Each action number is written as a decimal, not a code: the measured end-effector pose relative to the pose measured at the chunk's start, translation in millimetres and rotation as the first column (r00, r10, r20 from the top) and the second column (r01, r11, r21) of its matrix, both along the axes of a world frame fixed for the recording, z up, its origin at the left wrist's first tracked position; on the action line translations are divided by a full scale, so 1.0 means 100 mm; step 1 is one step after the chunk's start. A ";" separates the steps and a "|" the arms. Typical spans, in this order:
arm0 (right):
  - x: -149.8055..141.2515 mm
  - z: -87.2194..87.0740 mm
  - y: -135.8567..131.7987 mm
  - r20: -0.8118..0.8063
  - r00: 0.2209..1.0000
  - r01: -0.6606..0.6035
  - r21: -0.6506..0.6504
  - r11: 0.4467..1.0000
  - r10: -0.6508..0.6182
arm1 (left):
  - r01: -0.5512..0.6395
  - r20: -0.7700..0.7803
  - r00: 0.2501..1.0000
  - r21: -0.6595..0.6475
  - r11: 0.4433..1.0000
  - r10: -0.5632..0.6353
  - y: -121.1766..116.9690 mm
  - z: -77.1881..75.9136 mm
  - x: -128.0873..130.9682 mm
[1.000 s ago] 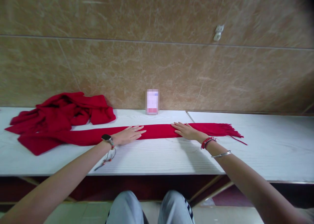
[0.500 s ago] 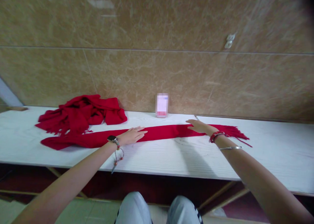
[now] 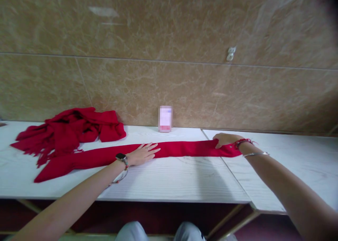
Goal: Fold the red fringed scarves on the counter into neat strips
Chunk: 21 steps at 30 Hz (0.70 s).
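Note:
A red scarf (image 3: 185, 148) lies lengthwise as a long narrow strip across the white tabletop. My left hand (image 3: 142, 154) rests flat on its middle, fingers spread and open. Toward the right end, my right hand (image 3: 224, 140) is closed on the scarf with its fingers curled at the upper edge. The fringe at that end does not show now. At the far left the strip tapers to a pointed, slightly bunched end. Behind it, a second red scarf (image 3: 87, 126) sits in a crumpled heap, its fringe hanging toward the strip.
A small blurred pinkish-white upright object (image 3: 165, 119) stands against the brown marbled wall (image 3: 132, 86). The white tabletop (image 3: 169, 181) has a seam to the right. A small pale fitting (image 3: 231, 53) is on the wall. My knees are below the front edge.
My right hand has moved right along the scarf and closed on it; the fringe has gone from sight. My left hand stays on the middle. The view has shifted slightly.

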State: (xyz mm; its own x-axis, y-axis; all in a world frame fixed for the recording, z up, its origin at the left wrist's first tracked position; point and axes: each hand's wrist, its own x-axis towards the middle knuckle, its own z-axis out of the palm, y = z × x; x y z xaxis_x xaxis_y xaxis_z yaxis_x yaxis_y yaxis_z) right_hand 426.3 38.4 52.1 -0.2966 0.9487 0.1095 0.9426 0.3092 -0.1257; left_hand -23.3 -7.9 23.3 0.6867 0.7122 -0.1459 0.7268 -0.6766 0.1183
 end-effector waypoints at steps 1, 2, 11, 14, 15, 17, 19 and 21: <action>0.00 0.09 -0.02 0.023 1.000 0.002 -0.073 0.997 -0.001 | -0.008 0.007 1.000 -0.009 1.000 0.008 0.02 0.00 0.05; -0.02 0.20 -0.04 0.043 0.999 0.003 -0.143 0.990 0.004 | -0.015 0.023 1.000 -0.019 1.000 0.015 0.04 0.02 0.10; -1.70 0.79 -0.45 -0.496 0.801 -0.432 -0.089 0.898 0.336 | -0.113 0.653 0.542 -0.567 0.816 0.529 0.18 0.46 0.61; -2.23 0.54 -0.48 -0.536 0.719 -0.585 -0.121 0.802 0.443 | -0.105 0.591 0.478 -0.696 0.710 0.650 0.04 0.52 0.45; -2.32 0.47 -0.47 -0.530 0.709 -0.610 -0.133 0.781 0.464 | -0.160 0.568 0.472 -0.697 0.699 0.674 -0.01 0.52 0.36; -2.39 0.36 -0.44 -0.516 0.711 -0.617 -0.130 0.776 0.478 | -0.255 0.543 0.465 -0.674 0.693 0.699 -0.12 0.49 0.20; -2.35 0.30 -0.38 -0.492 0.755 -0.544 -0.101 0.833 0.434 | -0.285 0.545 0.465 -0.654 0.701 0.697 -0.20 0.46 0.09; -2.24 0.28 -0.30 -0.424 0.836 -0.410 -0.057 0.910 0.350 | -0.309 0.561 0.481 -0.610 0.729 0.674 -0.22 0.44 0.08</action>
